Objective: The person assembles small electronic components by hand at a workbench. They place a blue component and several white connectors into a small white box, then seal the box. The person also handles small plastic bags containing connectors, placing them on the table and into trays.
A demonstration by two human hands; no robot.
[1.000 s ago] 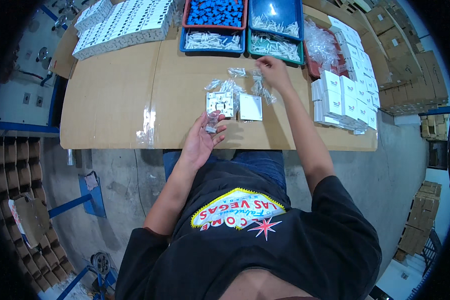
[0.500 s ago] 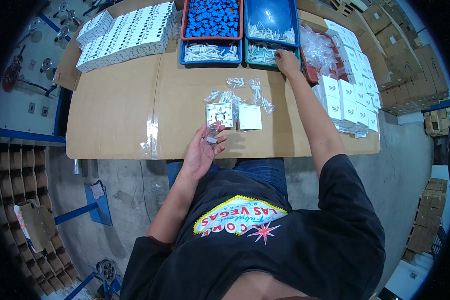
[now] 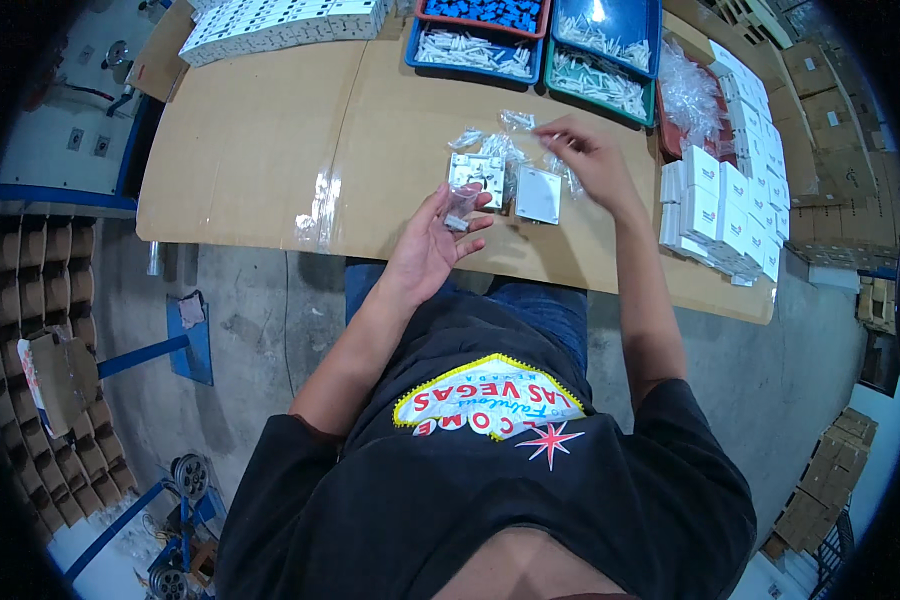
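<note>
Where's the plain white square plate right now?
In the head view, the plain white square plate is on the cardboard tabletop, just right of the white square base, below-left of the right hand.

The left hand (image 3: 422, 252) holds a small clear bag (image 3: 461, 207) near a white square frame (image 3: 477, 176), while the right hand (image 3: 595, 165) hangs curled near bagged white pegs (image 3: 517, 121) on cardboard (image 3: 240, 150).

Looks matt on the brown cardboard tabletop (image 3: 240, 170), glossy on the small clear plastic bag (image 3: 461, 203), smooth on the square white plastic plate (image 3: 538, 194).
</note>
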